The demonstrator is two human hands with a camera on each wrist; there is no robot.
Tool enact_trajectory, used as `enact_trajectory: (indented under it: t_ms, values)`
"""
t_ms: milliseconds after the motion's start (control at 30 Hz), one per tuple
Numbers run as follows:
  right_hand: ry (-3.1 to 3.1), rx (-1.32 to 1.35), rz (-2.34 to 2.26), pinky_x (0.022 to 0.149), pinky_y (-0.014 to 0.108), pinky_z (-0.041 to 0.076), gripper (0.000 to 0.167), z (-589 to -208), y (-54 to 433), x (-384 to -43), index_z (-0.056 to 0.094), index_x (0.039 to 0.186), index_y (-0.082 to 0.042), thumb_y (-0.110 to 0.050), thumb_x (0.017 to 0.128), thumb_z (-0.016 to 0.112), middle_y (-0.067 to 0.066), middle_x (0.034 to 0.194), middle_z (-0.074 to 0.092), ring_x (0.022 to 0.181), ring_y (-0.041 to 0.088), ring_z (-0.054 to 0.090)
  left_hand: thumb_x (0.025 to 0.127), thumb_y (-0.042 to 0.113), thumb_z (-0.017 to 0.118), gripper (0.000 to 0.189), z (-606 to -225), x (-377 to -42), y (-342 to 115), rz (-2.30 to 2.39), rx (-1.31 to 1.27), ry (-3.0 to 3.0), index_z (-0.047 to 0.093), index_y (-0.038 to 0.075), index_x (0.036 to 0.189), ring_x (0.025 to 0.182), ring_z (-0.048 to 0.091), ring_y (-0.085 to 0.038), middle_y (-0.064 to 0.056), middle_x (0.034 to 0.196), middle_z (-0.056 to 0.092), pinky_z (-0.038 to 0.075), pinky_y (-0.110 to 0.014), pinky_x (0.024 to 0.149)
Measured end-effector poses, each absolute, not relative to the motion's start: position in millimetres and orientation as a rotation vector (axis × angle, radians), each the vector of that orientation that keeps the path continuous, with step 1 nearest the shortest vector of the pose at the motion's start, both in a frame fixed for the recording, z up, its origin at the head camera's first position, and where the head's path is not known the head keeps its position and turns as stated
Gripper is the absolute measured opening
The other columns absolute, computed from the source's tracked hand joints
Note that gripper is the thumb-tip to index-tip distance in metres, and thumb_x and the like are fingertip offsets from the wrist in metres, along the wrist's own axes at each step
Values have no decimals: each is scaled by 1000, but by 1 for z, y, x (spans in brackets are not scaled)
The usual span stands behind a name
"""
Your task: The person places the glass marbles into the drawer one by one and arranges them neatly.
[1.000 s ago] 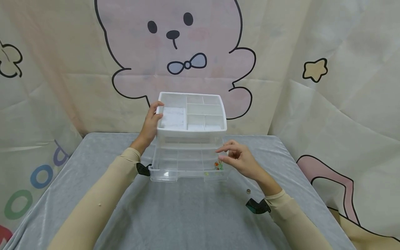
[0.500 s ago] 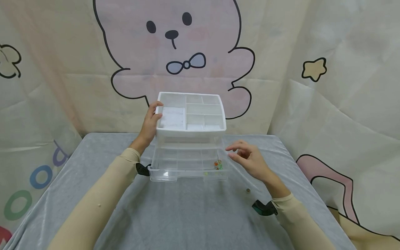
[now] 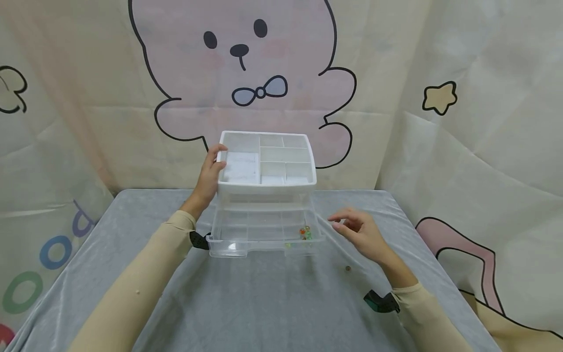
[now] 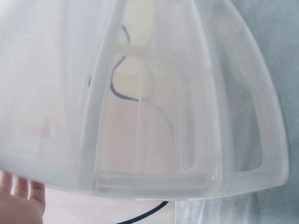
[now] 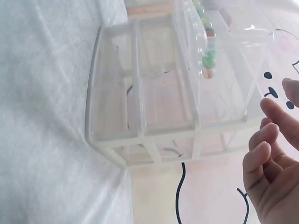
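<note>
A clear plastic drawer organizer (image 3: 267,187) with a white divided top tray stands on the table, its upper drawer (image 3: 255,225) pulled out toward me. Several small orange and green beads (image 3: 305,232) lie in that drawer's right compartment. My left hand (image 3: 206,178) grips the left side of the white top; in the left wrist view some fingertips (image 4: 21,186) show against the organizer's edge. To the right of the drawer, apart from it, my right hand (image 3: 362,234) hovers with loosely bent fingers and nothing visible between them. The right wrist view shows the beads (image 5: 209,58) through the drawer wall.
One small brownish bead (image 3: 348,268) lies on the grey cloth-covered table (image 3: 259,303), in front of and right of the organizer. Behind the table hangs a printed curtain (image 3: 396,63) with a bear drawing.
My right hand has drawn back from over the drawer's right compartment, moving right and slightly toward me. The left hand keeps its grip on the organizer. The beads stay in the drawer.
</note>
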State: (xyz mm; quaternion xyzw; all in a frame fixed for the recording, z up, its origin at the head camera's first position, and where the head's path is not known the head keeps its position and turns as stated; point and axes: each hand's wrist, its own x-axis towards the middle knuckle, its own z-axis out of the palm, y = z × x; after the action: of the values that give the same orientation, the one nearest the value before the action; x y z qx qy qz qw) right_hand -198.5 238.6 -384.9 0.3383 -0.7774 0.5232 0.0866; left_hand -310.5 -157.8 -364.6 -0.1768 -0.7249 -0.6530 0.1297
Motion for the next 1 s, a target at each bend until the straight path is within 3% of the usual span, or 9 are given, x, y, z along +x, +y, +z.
enact_trajectory:
  t_ms: [167, 533, 1000]
  values:
    - [-2349, 1018, 1559, 46, 29, 37, 23, -390, 246, -197, 72, 110, -3, 9, 95, 58, 3, 74, 51, 50, 14, 39, 104, 12, 30, 41, -364, -310, -158, -1906, -513, -2108, 32, 7, 145, 131, 35, -36, -11, 164, 21, 27, -52, 106]
    - [-2515, 915, 1509, 50, 27, 44, 19, -407, 262, -199, 71, 112, 2, 2, 97, 59, 8, 73, 54, 52, 23, 47, 103, 8, 30, 39, -363, -311, -157, -1921, -516, -2085, 34, 6, 143, 128, 37, -37, -15, 158, 28, 29, -45, 102]
    - [-2618, 829, 1526, 53, 33, 46, 21, -430, 284, -195, 70, 115, 5, -1, 98, 59, 2, 73, 53, 55, 18, 49, 104, 10, 30, 42, -365, -311, -158, -1935, -527, -2077, 32, 6, 146, 125, 37, -34, -16, 159, 27, 29, -42, 100]
